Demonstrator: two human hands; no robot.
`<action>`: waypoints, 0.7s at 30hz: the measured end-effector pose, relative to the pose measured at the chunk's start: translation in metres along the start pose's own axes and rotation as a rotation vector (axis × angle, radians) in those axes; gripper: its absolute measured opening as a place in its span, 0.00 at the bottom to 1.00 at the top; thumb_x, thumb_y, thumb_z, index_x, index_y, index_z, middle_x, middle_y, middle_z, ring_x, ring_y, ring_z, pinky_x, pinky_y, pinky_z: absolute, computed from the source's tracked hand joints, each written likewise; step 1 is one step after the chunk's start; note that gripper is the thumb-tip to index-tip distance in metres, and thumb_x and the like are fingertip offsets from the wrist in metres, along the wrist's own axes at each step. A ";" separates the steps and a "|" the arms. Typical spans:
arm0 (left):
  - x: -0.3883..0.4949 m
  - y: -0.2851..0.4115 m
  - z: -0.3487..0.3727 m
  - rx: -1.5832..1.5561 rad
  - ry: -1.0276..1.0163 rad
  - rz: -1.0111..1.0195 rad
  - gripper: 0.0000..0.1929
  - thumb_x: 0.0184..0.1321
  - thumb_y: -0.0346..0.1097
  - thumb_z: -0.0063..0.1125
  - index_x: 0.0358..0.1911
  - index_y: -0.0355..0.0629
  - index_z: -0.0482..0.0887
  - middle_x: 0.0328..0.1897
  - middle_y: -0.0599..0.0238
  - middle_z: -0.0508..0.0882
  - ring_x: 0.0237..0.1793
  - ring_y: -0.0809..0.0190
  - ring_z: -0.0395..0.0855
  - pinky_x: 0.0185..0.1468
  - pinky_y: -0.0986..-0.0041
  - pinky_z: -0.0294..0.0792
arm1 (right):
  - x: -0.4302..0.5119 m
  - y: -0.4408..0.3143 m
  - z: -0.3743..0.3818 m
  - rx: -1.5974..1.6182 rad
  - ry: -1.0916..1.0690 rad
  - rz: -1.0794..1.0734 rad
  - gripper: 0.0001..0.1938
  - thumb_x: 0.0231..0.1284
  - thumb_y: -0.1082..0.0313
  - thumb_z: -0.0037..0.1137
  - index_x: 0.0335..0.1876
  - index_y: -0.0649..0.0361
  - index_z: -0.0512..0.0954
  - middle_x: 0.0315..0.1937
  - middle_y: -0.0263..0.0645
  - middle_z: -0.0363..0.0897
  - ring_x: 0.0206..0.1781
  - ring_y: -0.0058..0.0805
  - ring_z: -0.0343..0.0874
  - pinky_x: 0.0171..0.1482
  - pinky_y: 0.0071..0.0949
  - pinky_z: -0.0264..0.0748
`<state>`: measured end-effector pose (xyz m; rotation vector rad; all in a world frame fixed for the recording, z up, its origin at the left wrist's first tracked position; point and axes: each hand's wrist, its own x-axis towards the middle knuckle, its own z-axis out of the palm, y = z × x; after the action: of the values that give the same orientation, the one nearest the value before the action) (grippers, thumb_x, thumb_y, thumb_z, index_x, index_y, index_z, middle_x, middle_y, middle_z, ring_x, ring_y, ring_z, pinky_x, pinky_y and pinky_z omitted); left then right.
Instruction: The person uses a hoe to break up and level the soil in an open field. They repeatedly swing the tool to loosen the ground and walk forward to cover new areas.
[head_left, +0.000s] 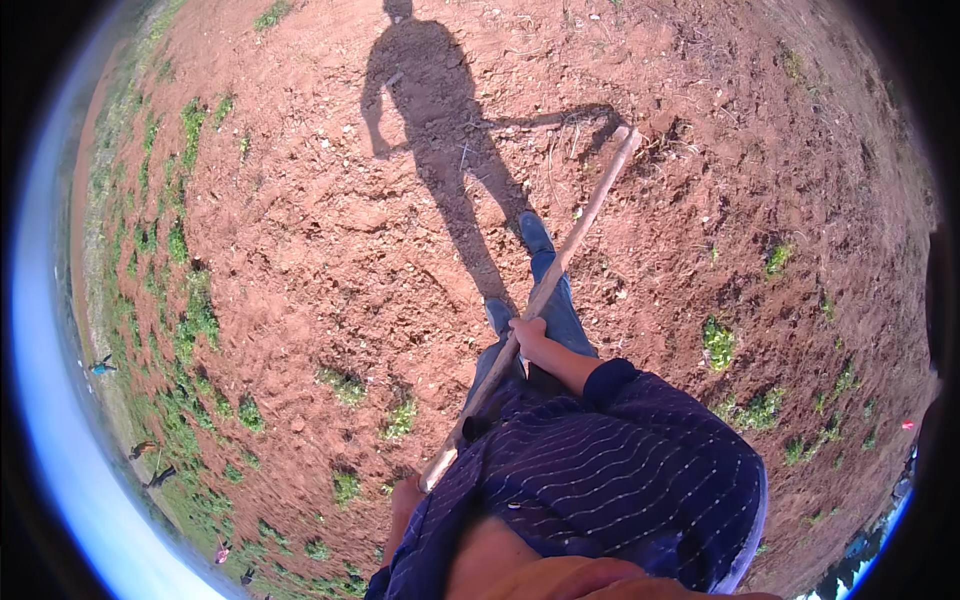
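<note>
A long wooden handle (577, 232) crosses in front of me diagonally, from my left hip to the soil at the upper right. Its far end rests at a patch of disturbed earth with dry roots (664, 142); the tool's head cannot be made out there, though its shadow bends like a hoe. My right hand (529, 336) is closed around the middle of the handle, above my legs. Near the handle's rear end, my left hand (409, 495) grips it, partly hidden by my dark striped shirt. My shoes (535, 231) stand apart on reddish, crumbly soil.
Green leafy plants (720, 343) grow in scattered clumps to the right, with denser rows (196, 315) at the left. Clods and dry stalks litter the ground (337, 247). Several small, distant people, one in blue-green (103, 366), are at the field's left edge.
</note>
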<state>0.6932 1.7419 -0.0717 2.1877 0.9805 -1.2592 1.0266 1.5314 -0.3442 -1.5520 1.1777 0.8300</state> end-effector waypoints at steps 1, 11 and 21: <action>0.009 0.015 -0.003 0.023 0.045 0.024 0.16 0.46 0.47 0.70 0.37 0.51 0.88 0.33 0.49 0.87 0.38 0.41 0.87 0.41 0.51 0.77 | 0.004 -0.019 -0.008 0.043 -0.033 -0.055 0.12 0.52 0.73 0.66 0.36 0.71 0.73 0.28 0.47 0.78 0.26 0.39 0.80 0.27 0.41 0.76; 0.145 0.260 -0.072 -0.023 0.070 0.333 0.13 0.51 0.37 0.60 0.42 0.47 0.85 0.34 0.44 0.87 0.39 0.39 0.87 0.42 0.49 0.76 | 0.094 -0.298 -0.083 0.279 0.182 -0.364 0.16 0.52 0.61 0.67 0.37 0.64 0.74 0.23 0.39 0.78 0.21 0.29 0.78 0.26 0.33 0.77; 0.148 0.402 -0.117 -0.025 -0.010 0.343 0.14 0.51 0.39 0.62 0.38 0.37 0.85 0.34 0.42 0.87 0.40 0.39 0.86 0.44 0.51 0.75 | 0.179 -0.377 -0.112 -0.123 0.373 -0.240 0.22 0.54 0.54 0.64 0.46 0.66 0.81 0.44 0.51 0.85 0.48 0.40 0.87 0.49 0.39 0.83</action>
<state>1.1117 1.6088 -0.1350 2.2091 0.5790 -1.0888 1.4346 1.3923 -0.3643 -1.9651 1.1849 0.4725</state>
